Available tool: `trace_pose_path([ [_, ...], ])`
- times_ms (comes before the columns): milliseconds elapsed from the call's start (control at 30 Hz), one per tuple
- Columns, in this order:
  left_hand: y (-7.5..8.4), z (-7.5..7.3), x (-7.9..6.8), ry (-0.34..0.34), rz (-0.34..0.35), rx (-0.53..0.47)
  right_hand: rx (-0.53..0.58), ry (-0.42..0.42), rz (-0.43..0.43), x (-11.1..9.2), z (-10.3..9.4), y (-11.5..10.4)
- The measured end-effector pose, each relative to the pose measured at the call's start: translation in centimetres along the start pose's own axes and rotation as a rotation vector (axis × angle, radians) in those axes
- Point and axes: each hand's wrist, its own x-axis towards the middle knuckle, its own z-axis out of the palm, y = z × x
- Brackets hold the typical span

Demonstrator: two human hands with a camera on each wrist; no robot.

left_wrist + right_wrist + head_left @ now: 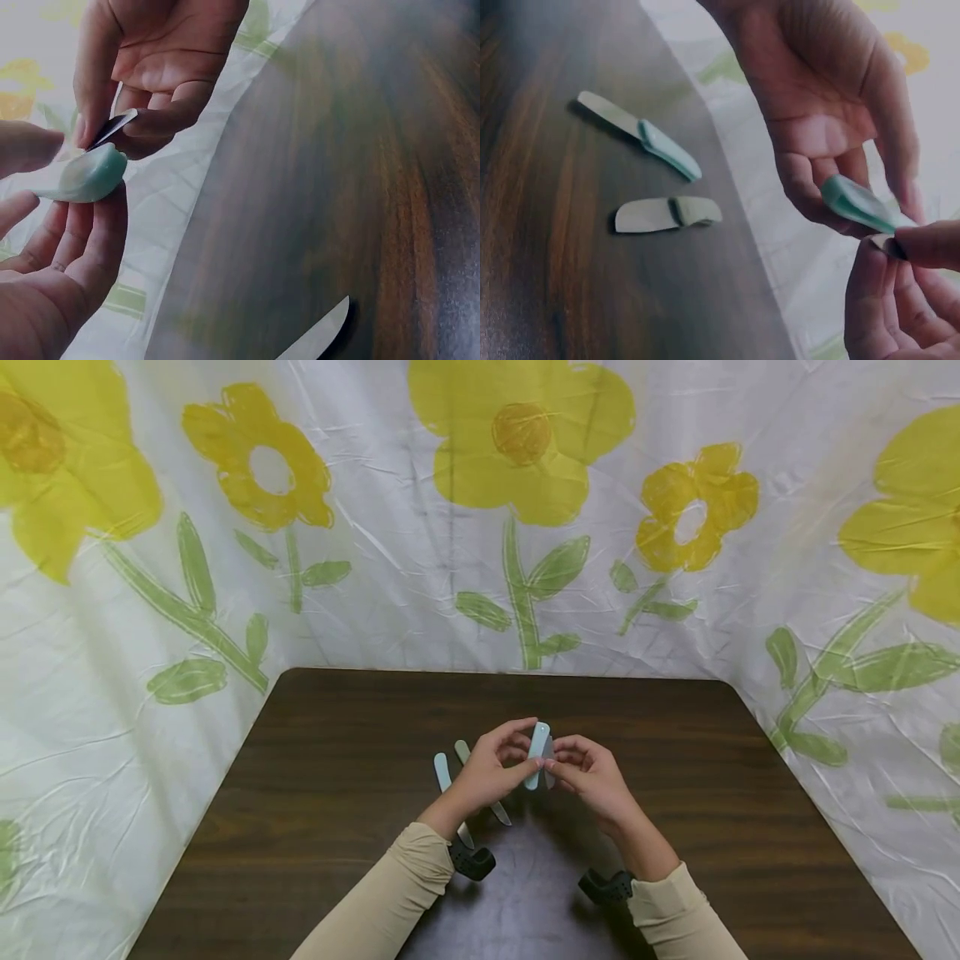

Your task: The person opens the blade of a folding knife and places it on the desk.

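Observation:
Both hands hold a folding knife (537, 752) with a light blue handle, up over the middle of the table. The left hand (486, 774) grips the handle (101, 176) between thumb and fingers. With thumb and fingers, the right hand (596, 779) pinches the metal blade (112, 129), which stands partly out beside the handle. Beyond the left wrist, a second light blue knife (671, 150) lies on the table, blade out. Next to it lies a pale green knife (649, 216), also unfolded; the left hand and forearm cover parts of both in the head view.
The dark wood-grain table (337, 727) has a rounded far edge. Behind it and along its sides hangs a white sheet (390, 568) painted with yellow flowers. Black bands (472, 862) circle both wrists, below beige sleeves (375, 893).

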Motion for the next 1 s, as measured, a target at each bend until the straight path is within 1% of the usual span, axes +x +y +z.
trace_pose_path([
  [100,0.1,-0.1,0.0,-0.017,0.015,0.003,0.011,0.010,-0.006,0.0,0.1,0.0],
  [333,0.5,-0.3,0.0,-0.041,0.017,0.015,0.020,-0.001,-0.030,-0.1,0.3,-0.1],
  [467,0.7,-0.5,0.1,-0.064,0.014,0.028,0.003,0.000,-0.040,-0.2,0.3,0.0],
  [567,0.7,-0.9,0.0,-0.094,0.006,0.038,-0.039,0.001,-0.051,-0.3,0.1,0.0],
  [633,0.7,-1.3,-0.1,-0.123,0.004,0.053,-0.077,-0.014,-0.070,-0.5,-0.2,0.0],
  [700,0.7,-1.7,-0.2,-0.159,0.015,0.075,-0.139,-0.046,-0.109,-0.6,-0.6,0.0],
  [800,0.8,-2.4,-0.5,-0.233,0.037,0.119,-0.238,-0.106,-0.174,-0.9,-1.6,0.1],
  [867,0.9,-2.8,-0.7,-0.287,0.038,0.152,-0.305,-0.145,-0.205,-1.1,-2.2,0.1],
  [1000,1.3,-3.6,-1.2,-0.386,0.008,0.229,-0.395,-0.225,-0.215,-1.4,-3.0,0.0],
])
